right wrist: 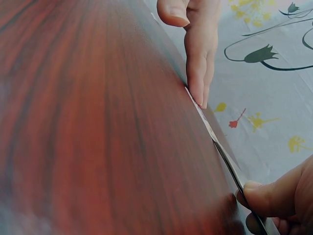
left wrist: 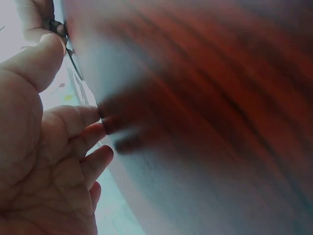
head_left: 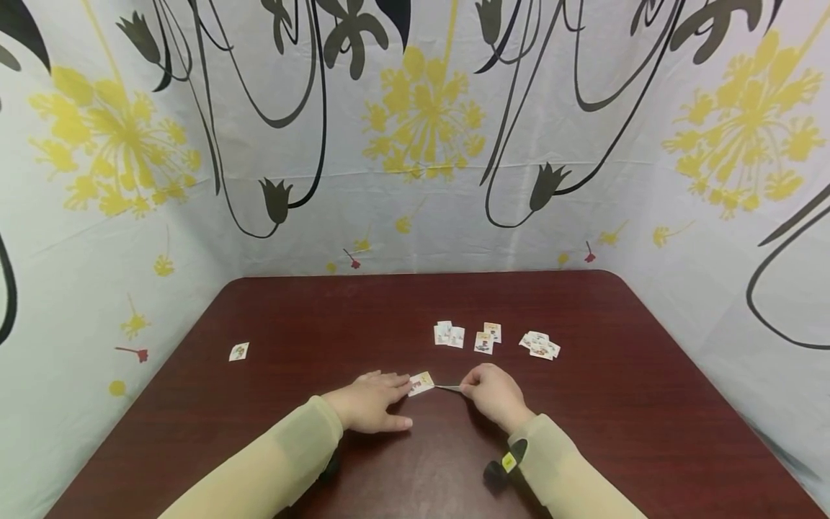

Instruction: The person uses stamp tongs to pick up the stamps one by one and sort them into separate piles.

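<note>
On the tabletop in the head view, a small printed card (head_left: 422,383) lies between the two hands. My left hand (head_left: 372,402) is spread flat-fingered, its fingertips on the card's left edge. The right wrist view shows those straight fingertips touching the card (right wrist: 199,111) from the far end. Thumb and fingers of my right hand (head_left: 496,395) pinch a thin, tapering tool, seemingly tweezers (head_left: 449,388). The tip of these tweezers (right wrist: 229,160) meets the card's near end, low over the table. In the left wrist view, the palm of the left hand (left wrist: 49,147) shows.
Beyond the hands lie small groups of cards: one group (head_left: 457,336) in the middle, another (head_left: 483,342) beside it, and a pile (head_left: 541,346) farther right. A single card (head_left: 238,352) lies far left. Patterned cloth (head_left: 428,231) surrounds the dark red table (head_left: 324,317).
</note>
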Demonstrator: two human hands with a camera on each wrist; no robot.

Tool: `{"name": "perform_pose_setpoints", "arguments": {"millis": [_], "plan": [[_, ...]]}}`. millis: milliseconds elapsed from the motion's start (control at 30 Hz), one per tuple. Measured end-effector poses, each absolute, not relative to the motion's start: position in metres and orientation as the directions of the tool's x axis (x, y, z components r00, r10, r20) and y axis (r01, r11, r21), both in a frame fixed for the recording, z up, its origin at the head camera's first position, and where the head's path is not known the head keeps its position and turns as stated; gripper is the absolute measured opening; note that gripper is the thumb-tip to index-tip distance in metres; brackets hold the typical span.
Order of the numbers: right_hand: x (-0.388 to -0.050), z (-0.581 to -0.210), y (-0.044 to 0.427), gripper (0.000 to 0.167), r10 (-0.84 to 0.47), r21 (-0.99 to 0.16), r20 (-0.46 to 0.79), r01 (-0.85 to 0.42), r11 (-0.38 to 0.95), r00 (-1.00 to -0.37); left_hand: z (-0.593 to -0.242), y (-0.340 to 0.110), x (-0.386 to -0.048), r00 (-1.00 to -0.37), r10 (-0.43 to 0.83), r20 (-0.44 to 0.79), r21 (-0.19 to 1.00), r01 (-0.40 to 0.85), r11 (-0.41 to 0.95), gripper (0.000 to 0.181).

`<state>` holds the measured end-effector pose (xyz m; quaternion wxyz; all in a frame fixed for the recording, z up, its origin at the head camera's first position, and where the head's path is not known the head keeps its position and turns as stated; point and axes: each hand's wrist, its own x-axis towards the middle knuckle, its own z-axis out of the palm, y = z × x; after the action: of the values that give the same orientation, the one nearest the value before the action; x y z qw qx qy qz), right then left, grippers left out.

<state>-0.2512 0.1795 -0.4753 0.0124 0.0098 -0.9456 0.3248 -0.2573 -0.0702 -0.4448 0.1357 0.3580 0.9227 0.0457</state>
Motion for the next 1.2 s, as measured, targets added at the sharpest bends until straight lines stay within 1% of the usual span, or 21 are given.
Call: {"name": "perform_pose_setpoints", "arguments": {"millis": [300, 600, 933, 1200], "plan": [[-0.252, -0.476, 0.180, 0.014, 0.001, -0.606, 0.026, -0.015, 0.795, -1.000, -0.443, -0.068, -0.250, -0.711, 0.672, -0.206, 0.174, 0.649, 0.741, 0.073], [-0.252, -0.475, 0.180, 0.013, 0.013, -0.609, 0.020, -0.002, 0.793, -1.000, -0.445, -0.066, -0.250, -0.701, 0.680, -0.214, 0.165, 0.660, 0.733, 0.073], [-0.247, -0.470, 0.176, 0.011, 0.039, -0.618, -0.029, 0.048, 0.784, -0.999, -0.443, -0.064, -0.248, -0.708, 0.677, -0.202, 0.154, 0.660, 0.735, 0.073], [-0.246, -0.472, 0.174, 0.011, 0.043, -0.614, -0.018, 0.045, 0.788, -0.999, -0.443, -0.066, -0.246, -0.705, 0.682, -0.195, 0.160, 0.663, 0.731, 0.074]]}}
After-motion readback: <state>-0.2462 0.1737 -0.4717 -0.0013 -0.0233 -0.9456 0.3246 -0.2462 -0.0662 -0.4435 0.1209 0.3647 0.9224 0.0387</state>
